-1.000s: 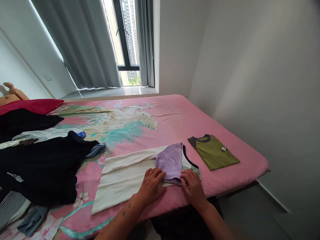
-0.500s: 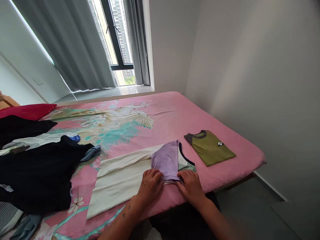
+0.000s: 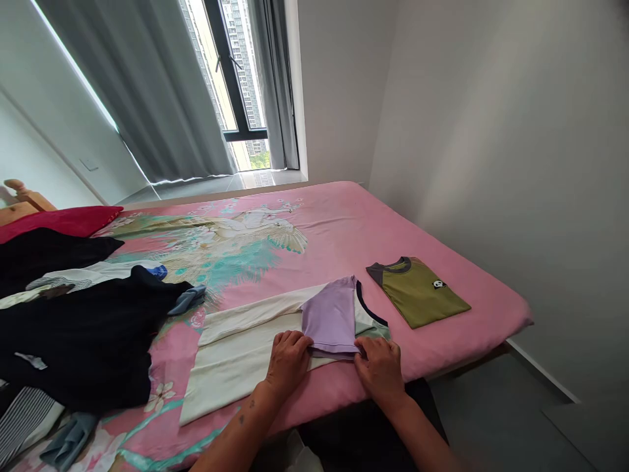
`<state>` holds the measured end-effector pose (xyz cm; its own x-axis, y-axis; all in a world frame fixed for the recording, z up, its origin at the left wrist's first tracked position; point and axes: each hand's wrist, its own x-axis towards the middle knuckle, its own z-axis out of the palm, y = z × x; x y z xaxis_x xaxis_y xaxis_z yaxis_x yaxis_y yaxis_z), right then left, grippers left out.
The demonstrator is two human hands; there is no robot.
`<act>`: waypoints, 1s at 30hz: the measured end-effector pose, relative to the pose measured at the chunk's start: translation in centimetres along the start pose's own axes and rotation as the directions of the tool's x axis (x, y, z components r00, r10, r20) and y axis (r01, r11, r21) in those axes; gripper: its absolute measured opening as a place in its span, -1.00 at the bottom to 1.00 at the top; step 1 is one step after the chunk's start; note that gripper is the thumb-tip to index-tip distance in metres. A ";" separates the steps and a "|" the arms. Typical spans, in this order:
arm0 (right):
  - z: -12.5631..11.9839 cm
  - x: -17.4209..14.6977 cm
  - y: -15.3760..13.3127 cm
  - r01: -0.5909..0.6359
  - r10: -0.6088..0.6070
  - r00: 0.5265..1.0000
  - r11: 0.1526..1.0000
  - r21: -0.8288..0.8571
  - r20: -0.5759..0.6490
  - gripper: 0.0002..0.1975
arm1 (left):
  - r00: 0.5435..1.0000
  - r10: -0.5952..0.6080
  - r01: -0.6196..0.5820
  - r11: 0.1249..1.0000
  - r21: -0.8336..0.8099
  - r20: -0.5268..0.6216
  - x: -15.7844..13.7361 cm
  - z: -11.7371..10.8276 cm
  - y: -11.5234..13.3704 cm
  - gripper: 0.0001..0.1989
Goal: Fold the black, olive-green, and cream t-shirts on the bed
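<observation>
A cream shirt (image 3: 240, 357) with a dark neckband lies near the bed's front edge, its far side turned inward in a long fold. Its lilac sleeve (image 3: 329, 314) is laid across the body, with the hem toward me. At the left corner of that hem, the fingers of my left hand (image 3: 289, 359) are closed on the cloth. My right hand (image 3: 379, 368) pinches the right hem corner, close to a pale green patch below the neckband. The undersides of my fingertips are hidden.
An olive T-shirt (image 3: 422, 292) with a panda patch lies folded to the right. Loose dark clothes (image 3: 83, 341) are heaped at the left, before a red pillow (image 3: 73, 221). The pink bedsheet (image 3: 339, 229) reaches toward the window; a wall stands at the right.
My hands have moved farther apart along the sleeve hem, and the hem now lies wider and straighter. The whole view has shifted slightly.
</observation>
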<state>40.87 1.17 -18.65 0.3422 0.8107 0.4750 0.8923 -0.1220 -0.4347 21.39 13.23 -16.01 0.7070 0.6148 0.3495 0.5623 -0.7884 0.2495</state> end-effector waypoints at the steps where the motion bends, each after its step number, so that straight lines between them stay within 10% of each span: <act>1: 0.1 -0.1 0.0 0.002 -0.002 1.000 1.000 -0.001 -0.011 -0.82 | 1.000 0.003 -0.003 1.000 0.000 -0.005 -0.1 0.0 0.0 -0.72; 13: -0.7 1.2 -1.0 -0.027 0.027 1.000 0.997 0.070 0.011 -0.79 | 0.991 0.128 -0.124 0.988 -0.094 0.043 1.1 0.0 3.6 -0.39; 20: -2.4 3.0 -1.1 0.036 -0.045 0.997 0.988 0.152 0.057 -0.85 | 0.999 0.040 -0.038 0.995 -0.092 0.025 2.6 1.9 5.1 -0.83; 26: -2.7 2.7 1.6 0.147 -0.168 0.968 0.982 0.121 0.189 -0.42 | 0.998 0.054 -0.050 0.983 -0.175 0.014 2.0 2.3 4.9 -0.78; 30: -1.6 3.0 2.4 0.218 -0.243 0.949 0.966 0.137 0.203 -0.59 | 0.999 0.044 -0.044 0.985 -0.166 -0.004 1.7 2.6 5.1 -0.77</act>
<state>44.53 2.37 -17.03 0.0481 0.9149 0.4008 0.8967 0.1372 -0.4208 26.54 10.31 -16.52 0.7293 0.5793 0.3640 0.4514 -0.8072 0.3802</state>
